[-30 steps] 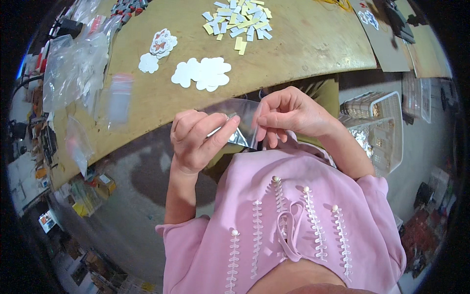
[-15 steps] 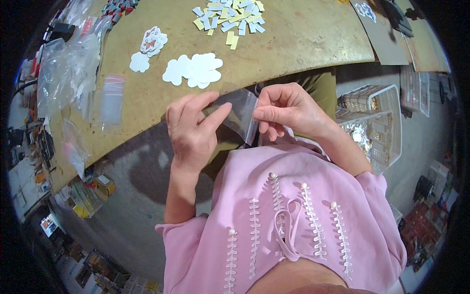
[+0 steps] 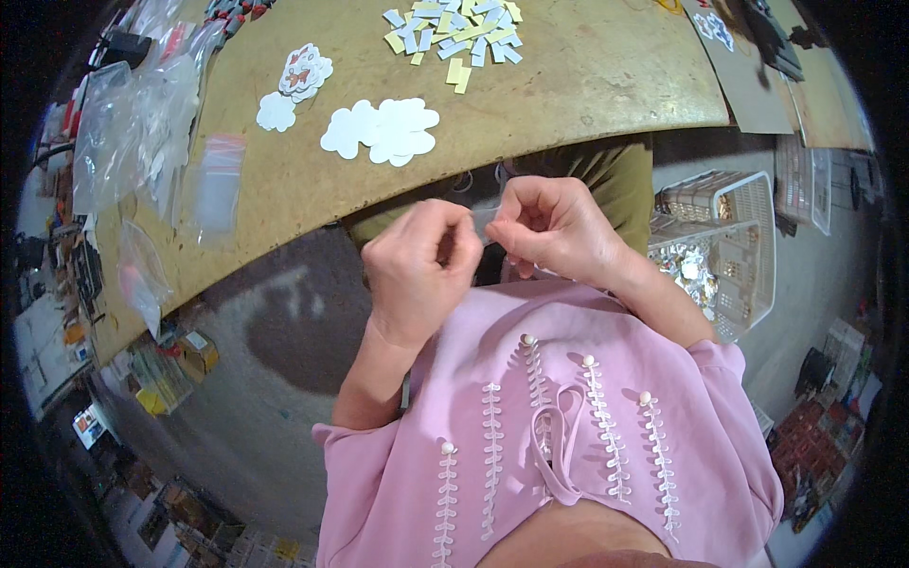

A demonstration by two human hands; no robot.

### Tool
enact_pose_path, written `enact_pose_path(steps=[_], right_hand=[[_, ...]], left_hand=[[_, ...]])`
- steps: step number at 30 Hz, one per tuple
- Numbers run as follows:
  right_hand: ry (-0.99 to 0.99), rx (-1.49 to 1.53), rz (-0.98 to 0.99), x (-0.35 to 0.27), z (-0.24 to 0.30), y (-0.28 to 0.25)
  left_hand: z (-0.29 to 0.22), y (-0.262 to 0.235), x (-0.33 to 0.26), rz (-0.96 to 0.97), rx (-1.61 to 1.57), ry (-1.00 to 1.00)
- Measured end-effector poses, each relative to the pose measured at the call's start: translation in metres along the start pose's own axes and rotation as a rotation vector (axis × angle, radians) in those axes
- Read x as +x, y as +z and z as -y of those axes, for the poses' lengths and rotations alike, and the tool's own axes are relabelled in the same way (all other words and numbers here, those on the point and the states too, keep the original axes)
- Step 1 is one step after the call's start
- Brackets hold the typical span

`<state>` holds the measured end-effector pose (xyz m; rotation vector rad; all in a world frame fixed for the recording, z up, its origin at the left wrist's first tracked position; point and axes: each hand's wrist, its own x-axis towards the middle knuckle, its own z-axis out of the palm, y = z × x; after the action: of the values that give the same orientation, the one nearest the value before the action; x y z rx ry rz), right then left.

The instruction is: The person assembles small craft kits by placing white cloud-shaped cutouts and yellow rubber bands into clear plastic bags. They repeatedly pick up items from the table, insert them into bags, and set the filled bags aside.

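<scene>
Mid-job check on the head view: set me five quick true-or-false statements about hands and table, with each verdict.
1. Clear plastic shows between the left hand and the right hand. True.
2. White scalloped cut-outs lie on the table. True.
3. The left hand lies flat on the table. False: the left hand is curled, on the person's side of the table's near edge.
4. A white basket stands to the person's right. True.
5. The strip pile is nearer the hands than the cut-outs. False: the cut-outs are nearer, the strip pile farther back.
</scene>
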<state>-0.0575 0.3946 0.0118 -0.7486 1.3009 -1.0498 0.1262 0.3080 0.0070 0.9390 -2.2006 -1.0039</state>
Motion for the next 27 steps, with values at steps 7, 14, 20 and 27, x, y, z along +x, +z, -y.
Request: enact_pose_path(steps=[7,14,20,27], right_hand=[[0.089,-0.072,-0.030,0.000,0.002,-0.002],[-0.317,-0.253,-0.336,0.004,-0.005,-0.001],[-0.752,-0.947,0.112,-0.008,0.030,0.007],[-0.709,-0.913,0.200,0.000,0.019,-0.004]], left_hand=[[0.011,-0.005,0.004,0.008,0.199,0.461],[0.014,-0.025,-0.002,0.091,0.096,0.392],[0.012,-0.052,-0.003,0.173,-0.010,0.426],[0.034,-0.079,0.026,0.167,-0.069,0.158]])
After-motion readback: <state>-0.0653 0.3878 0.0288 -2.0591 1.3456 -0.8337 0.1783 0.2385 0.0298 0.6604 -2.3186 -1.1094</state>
